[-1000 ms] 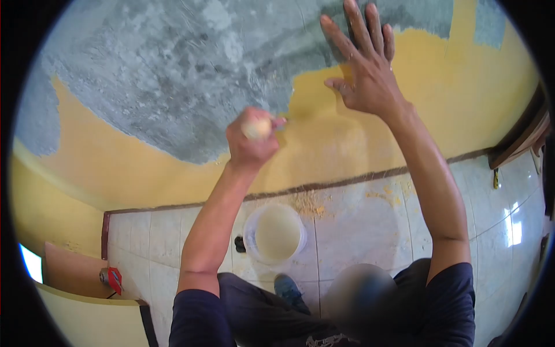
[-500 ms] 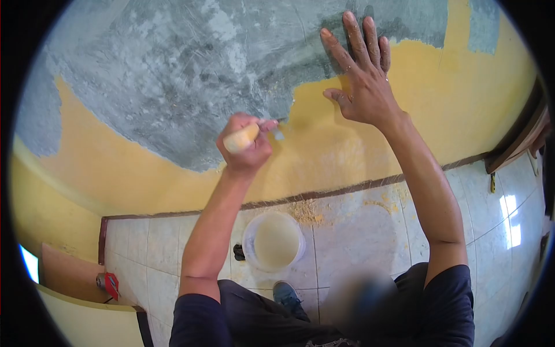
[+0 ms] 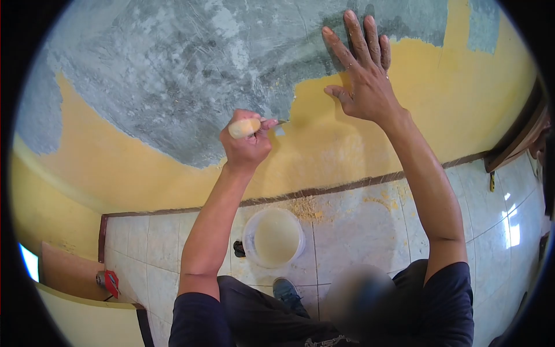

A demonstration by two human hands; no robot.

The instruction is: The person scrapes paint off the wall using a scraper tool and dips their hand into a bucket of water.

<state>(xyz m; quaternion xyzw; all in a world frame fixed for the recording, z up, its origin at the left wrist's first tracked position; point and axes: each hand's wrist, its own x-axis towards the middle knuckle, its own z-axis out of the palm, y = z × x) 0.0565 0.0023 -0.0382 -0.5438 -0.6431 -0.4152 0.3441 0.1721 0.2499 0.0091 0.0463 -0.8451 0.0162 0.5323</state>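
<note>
My left hand (image 3: 247,144) is closed around a scraper (image 3: 245,128) with a pale, rounded wooden handle. Its thin blade tip meets the wall where yellow paint (image 3: 341,139) borders the bare grey patch (image 3: 173,75). Most of the blade is hidden by my fingers. Higher and to the right, my right hand (image 3: 367,87) lies flat with its fingers spread, across the edge between grey and yellow. Specks of dust cling to its fingers.
Below the wall a white bucket (image 3: 248,243) with pale contents stands on the tiled floor. Yellow paint scrapings (image 3: 309,209) lie by the dark baseboard (image 3: 347,185). A red and grey object (image 3: 108,283) is at lower left, and my shoe (image 3: 286,292) is just behind the bucket.
My left hand has shifted slightly up with the scraper, whose handle is tilted a little differently. My right hand stays on the wall in nearly the same place.
</note>
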